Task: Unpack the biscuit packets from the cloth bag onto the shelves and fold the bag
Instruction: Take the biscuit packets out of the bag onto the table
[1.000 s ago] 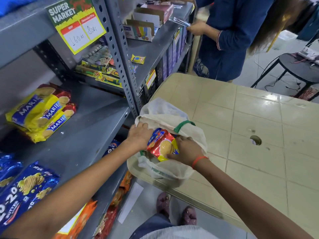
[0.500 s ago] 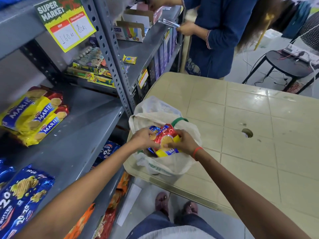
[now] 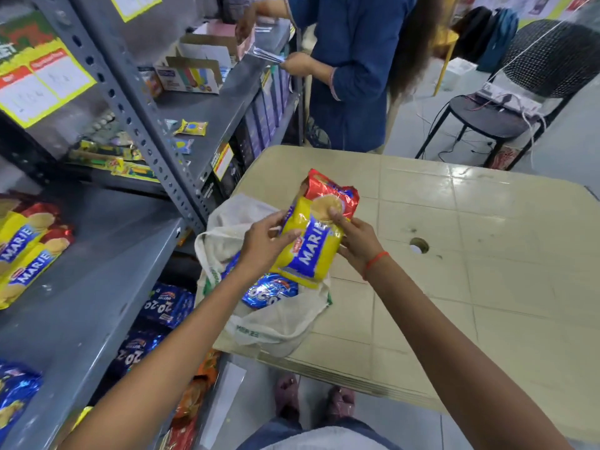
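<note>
A yellow and red Marie biscuit packet (image 3: 313, 241) is held above the cream cloth bag (image 3: 276, 323). My left hand (image 3: 263, 245) grips the packet's left edge and my right hand (image 3: 355, 241) grips its right edge. The bag lies open on the beige table's (image 3: 487, 287) left corner, with a blue 20-20 packet (image 3: 272, 292) showing inside. On the grey shelf (image 3: 97, 271) to the left lie several Marie packets (image 3: 26, 248), and a blue packet (image 3: 16, 391) sits at its near end.
More blue 20-20 packets (image 3: 165, 306) and orange packets (image 3: 194, 394) fill the lower shelf. A person in blue (image 3: 350, 60) stands at the far shelf unit. A black chair (image 3: 506, 105) with cables stands at the back right. The table has a round hole (image 3: 418, 245).
Both hands have lifted the Marie packet up out of the bag, uncovering the blue 20-20 packet inside. The view has tilted closer to the table.
</note>
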Tool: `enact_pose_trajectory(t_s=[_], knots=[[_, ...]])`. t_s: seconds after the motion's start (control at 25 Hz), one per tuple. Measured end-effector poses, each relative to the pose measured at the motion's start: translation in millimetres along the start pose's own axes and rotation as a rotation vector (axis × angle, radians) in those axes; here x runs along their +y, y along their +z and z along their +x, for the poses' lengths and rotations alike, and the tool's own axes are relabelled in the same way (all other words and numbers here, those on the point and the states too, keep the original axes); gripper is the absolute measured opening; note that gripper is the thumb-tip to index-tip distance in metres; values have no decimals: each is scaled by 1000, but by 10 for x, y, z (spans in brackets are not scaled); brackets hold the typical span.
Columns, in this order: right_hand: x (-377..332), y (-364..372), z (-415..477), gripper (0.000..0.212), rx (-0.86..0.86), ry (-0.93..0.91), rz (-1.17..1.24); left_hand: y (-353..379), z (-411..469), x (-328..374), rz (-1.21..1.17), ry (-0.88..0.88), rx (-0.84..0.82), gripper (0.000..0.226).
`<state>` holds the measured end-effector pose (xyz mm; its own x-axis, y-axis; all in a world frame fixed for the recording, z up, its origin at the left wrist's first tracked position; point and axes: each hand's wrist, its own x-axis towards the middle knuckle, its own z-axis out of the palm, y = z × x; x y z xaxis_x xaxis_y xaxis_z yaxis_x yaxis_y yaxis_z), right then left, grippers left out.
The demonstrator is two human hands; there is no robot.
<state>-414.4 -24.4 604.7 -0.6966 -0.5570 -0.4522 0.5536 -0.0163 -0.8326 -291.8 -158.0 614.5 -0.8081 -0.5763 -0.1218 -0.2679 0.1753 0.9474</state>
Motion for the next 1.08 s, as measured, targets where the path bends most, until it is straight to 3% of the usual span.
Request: enact_pose_trajectory(t_s=[0.2, 0.36, 0.64, 0.84, 0.92, 1.0, 1.08], knots=[[204, -767, 115, 16, 263, 3, -203, 863, 154, -296, -65, -192, -124, 35], [623, -1261, 180, 20, 395, 57, -352, 1504, 186, -643, 13, -313, -309, 38], [526, -1347, 511, 39, 247, 10, -471, 1763, 572, -659, 6, -338, -329, 46], [478, -1299, 619, 48, 158, 83, -626, 1774, 697, -561, 91, -330, -509, 64], [480, -1134, 551, 47, 264, 10, -794, 1676, 661, -515, 163, -256, -433, 58], [483, -880, 452, 42, 342, -237, -940, 1475, 581, -433, 190, -207, -163, 42], [462, -497, 336, 26, 200, -384, -865, 1137, 402, -465, 207, -183, 110, 24]])
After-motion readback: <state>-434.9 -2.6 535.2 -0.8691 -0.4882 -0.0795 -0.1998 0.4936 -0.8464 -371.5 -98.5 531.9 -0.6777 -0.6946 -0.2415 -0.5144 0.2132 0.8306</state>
